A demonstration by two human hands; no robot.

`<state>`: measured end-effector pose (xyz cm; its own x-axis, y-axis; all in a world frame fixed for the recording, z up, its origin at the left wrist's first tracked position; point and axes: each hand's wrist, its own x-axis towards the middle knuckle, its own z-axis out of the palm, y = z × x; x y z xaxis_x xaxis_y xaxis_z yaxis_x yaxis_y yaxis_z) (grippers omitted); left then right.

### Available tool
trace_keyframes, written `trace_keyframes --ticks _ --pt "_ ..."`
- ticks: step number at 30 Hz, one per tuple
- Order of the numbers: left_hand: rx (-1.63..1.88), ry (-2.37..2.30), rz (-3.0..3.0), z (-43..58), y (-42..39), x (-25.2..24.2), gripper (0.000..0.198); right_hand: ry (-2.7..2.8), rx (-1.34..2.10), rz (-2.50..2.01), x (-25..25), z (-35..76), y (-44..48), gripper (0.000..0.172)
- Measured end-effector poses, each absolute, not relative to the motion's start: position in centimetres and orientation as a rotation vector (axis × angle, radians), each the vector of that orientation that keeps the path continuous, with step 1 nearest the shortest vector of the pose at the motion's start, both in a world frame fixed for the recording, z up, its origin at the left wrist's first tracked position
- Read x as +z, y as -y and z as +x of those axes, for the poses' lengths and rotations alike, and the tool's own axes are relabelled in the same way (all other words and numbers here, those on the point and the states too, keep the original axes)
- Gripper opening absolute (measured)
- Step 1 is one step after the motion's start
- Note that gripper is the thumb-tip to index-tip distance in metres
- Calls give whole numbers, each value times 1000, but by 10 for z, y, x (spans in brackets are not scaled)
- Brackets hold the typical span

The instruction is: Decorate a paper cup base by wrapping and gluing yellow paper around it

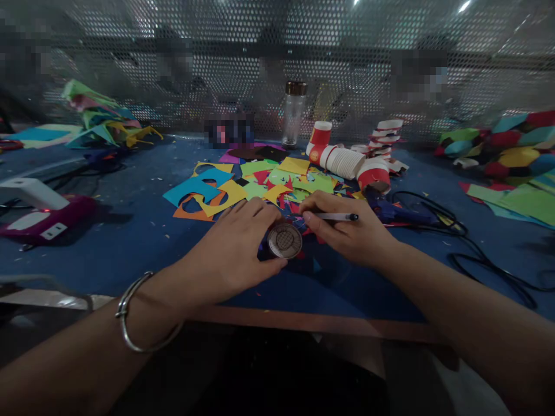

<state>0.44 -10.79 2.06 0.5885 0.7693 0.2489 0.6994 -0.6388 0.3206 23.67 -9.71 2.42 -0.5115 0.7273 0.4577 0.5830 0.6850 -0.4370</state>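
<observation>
My left hand (234, 248) is closed around a small round disc (285, 240), its thumb at the near edge and its fingers at the far side. Dark lines form a crisscross circle on the disc's face, with marks radiating around it. Whether the disc is the base of a cup or a flat piece, I cannot tell. Just right of it, my right hand (347, 228) grips a white pen (333, 217) with a black end pointing right. The pen's tip is hard to make out near the disc. Beneath and beyond both hands lie cut paper scraps (269, 179).
Red and white paper cups (347, 162) lie and stand behind my right hand, near a clear bottle (293, 115). A purple power strip (52, 222) with a white plug is at left. Black cables (459, 231) curl at right. Perforated metal (243, 69) borders the far side.
</observation>
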Motion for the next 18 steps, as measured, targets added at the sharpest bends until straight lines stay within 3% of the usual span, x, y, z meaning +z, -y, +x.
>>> trace_keyframes --ticks 18 --pt "717 -1074 2914 14 81 45 36 2073 358 -979 31 249 89 11"
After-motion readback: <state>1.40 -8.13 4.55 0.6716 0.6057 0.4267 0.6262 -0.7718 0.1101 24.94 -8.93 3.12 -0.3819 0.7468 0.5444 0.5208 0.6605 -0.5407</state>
